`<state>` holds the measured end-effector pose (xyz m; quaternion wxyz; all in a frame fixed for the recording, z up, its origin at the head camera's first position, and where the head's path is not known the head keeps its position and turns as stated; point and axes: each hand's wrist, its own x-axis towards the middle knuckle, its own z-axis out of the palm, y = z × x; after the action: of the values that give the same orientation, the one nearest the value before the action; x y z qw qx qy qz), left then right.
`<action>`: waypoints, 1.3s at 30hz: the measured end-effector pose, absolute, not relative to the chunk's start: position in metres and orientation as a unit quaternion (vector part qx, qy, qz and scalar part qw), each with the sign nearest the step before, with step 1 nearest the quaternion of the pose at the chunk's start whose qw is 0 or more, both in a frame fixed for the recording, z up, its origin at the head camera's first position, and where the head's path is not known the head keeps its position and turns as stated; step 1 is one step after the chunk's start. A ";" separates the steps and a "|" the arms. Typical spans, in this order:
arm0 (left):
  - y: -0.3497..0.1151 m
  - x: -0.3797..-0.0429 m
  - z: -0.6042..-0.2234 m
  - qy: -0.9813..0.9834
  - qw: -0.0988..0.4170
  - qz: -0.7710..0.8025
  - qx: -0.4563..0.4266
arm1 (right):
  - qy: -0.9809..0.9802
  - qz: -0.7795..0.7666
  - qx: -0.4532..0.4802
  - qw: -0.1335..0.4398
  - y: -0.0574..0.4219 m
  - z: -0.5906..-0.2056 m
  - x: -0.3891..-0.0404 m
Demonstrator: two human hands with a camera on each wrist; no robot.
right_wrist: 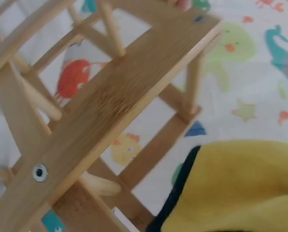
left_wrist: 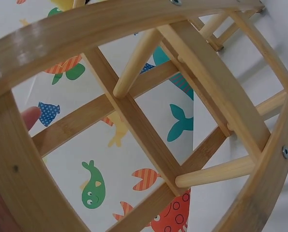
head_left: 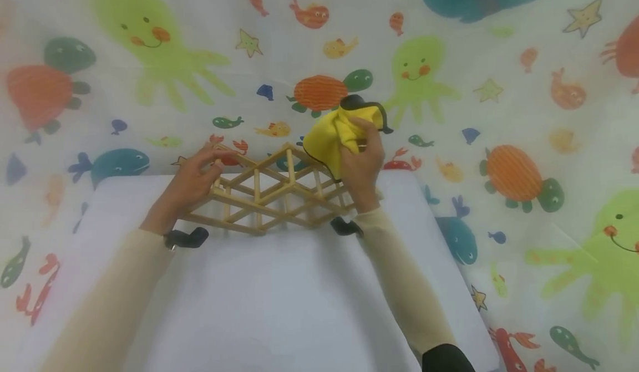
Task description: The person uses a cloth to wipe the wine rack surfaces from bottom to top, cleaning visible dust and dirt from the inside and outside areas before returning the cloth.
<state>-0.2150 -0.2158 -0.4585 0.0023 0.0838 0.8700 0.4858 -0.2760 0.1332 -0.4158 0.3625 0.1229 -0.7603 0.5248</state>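
Observation:
A folding wooden lattice rack point(head_left: 257, 186) of crossed slats and round dowels stands spread out at the back of the white table. At its left end, my left hand point(head_left: 192, 181) grips the frame; in the left wrist view a fingertip point(left_wrist: 31, 117) shows behind the slats. My right hand point(head_left: 364, 164) holds a bunched yellow cloth point(head_left: 326, 139) with dark edging over the rack's right part. The right wrist view has the cloth point(right_wrist: 240, 188) beside a broad slat point(right_wrist: 119, 101) with metal rivets. That hand's fingers are hidden there.
The white table point(head_left: 269, 305) stretches toward me in front of the rack. Behind it hangs a white sheet point(head_left: 279, 72) printed with sea animals. Dark straps with black pieces point(head_left: 187, 238) sit at both wrists.

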 end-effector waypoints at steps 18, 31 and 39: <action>-0.221 -0.217 -0.457 0.880 -0.014 0.465 0.090 | -0.940 0.302 0.146 0.065 0.099 -0.441 -0.297; -0.221 -0.220 -0.459 0.880 -0.014 0.465 0.096 | -0.918 0.368 0.134 0.071 0.097 -0.446 -0.305; -0.214 -0.218 -0.462 0.872 -0.028 0.478 0.101 | -0.950 0.285 0.090 0.095 0.096 -0.456 -0.304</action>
<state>-0.2182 -0.2144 -0.4623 -0.0282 0.1012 0.8720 0.4781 -0.3037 0.0955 -0.4557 0.0954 0.0896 -0.9496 0.2847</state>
